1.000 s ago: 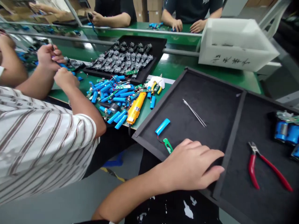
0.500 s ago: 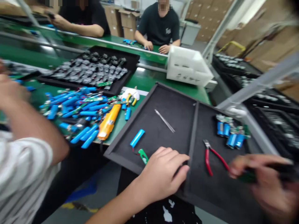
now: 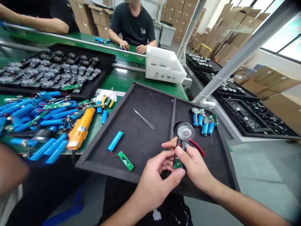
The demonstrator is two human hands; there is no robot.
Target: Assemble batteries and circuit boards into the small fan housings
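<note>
Round-headed device (image 3: 185, 131) over blk tray (image 3: 155, 99), held in R fingers (image 3: 183, 155); L fingers (image 3: 174, 179) curled at its green PCB (image 3: 178, 164), grip unclear.

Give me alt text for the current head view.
A person's right hand grips a round-headed device over a black tray, the left hand at its lower end. In the tray lie tweezers and a blue cell wired to a green board. Left of the tray, a yellow tool lies beside a pile of blue cells.

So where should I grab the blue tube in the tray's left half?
Probably its middle, from above, pinching both long sides: the blue tube lies flat with space around it. Support the green board too, since thin wiring joins them.
</note>
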